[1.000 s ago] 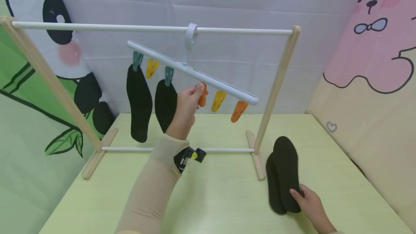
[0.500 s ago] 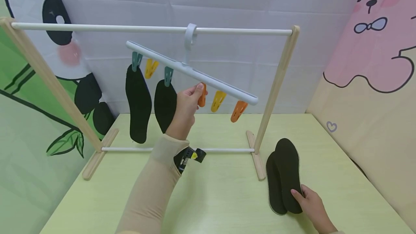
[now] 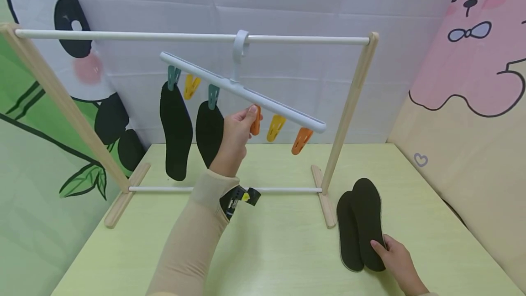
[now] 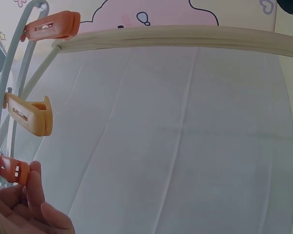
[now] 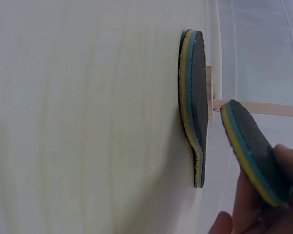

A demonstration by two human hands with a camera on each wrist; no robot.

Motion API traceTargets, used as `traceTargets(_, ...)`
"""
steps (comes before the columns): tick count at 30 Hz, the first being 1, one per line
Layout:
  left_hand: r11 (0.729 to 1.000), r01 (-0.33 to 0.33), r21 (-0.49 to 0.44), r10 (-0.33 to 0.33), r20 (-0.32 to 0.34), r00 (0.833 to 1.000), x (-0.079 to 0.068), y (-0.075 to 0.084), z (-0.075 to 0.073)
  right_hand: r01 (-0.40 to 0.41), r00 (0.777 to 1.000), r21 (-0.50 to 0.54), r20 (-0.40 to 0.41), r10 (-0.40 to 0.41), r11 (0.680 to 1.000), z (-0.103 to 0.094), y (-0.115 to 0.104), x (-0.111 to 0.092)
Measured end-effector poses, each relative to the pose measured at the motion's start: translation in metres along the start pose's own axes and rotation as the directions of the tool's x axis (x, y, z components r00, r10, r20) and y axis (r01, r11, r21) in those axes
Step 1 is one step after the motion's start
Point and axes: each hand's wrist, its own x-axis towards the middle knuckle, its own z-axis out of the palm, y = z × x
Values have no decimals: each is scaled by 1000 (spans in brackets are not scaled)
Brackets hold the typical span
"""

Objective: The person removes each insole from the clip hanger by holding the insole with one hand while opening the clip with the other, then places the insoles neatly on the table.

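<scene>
My left hand (image 3: pixel 233 138) pinches an orange clothespin (image 3: pixel 256 120) hanging under the white hanger bar (image 3: pixel 283 108). In the left wrist view, thumb and fingertips squeeze that orange clothespin (image 4: pixel 14 170) from both sides. With thumb on top, my right hand (image 3: pixel 397 259) holds one end of a black insole (image 3: pixel 367 223). Its edge shows yellow and blue layers in the right wrist view, where the held insole (image 5: pixel 254 151) is raised off the table. A second black insole (image 3: pixel 348 232) lies on the table, partly overlapped by the held one.
Two black insoles (image 3: pixel 176 131) hang from teal clothespins (image 3: pixel 213 96) on the hanger's left half. Yellow clothespins (image 3: pixel 276 128) and another orange clothespin (image 3: pixel 302 140) hang free. A wooden rack (image 3: pixel 349 104) with white rods stands on the pale table (image 3: pixel 279 250).
The held insole and my right hand have shifted slightly right and toward me, showing more of the insole beneath. My left hand keeps its place on the orange clothespin.
</scene>
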Motion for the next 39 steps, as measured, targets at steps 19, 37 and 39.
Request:
traceTargets(19,1000,1,15,-1,0,1000,-1,2,-2,-15,1000,-9,5,15,1000,1,6,2)
traceTargets(37,1000,11,29,-11,-15,1000,2,1,-2,24,1000,-56,-4,-24,998,-4,7,8)
traceTargets(39,999,14,29,-13,-16,1000,2,1,-1,31,1000,-58,-4,-31,998,-5,6,9)
